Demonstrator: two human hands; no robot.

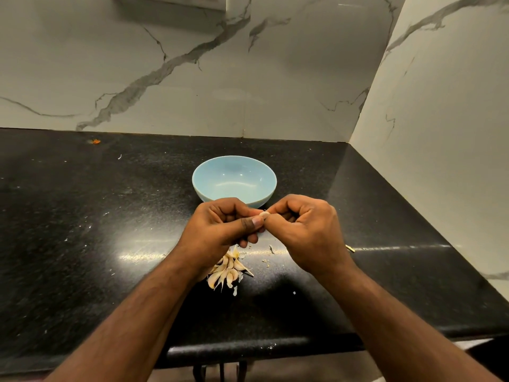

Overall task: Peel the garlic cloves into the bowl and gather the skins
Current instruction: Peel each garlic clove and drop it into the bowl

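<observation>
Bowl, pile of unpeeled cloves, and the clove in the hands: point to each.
bowl (205,176): head view, bare inner left wall.
pile of unpeeled cloves (227,271): head view, middle of the heap.
clove (264,214): head view, pale tip showing between both thumbs.

No legible txt, labels, nos. anywhere; top-edge fixture possibly too cropped.

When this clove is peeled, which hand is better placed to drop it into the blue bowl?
Probably the right hand: it pinches the clove together with the left hand, and sits nearer the bowl, whose inside looks empty.
</observation>
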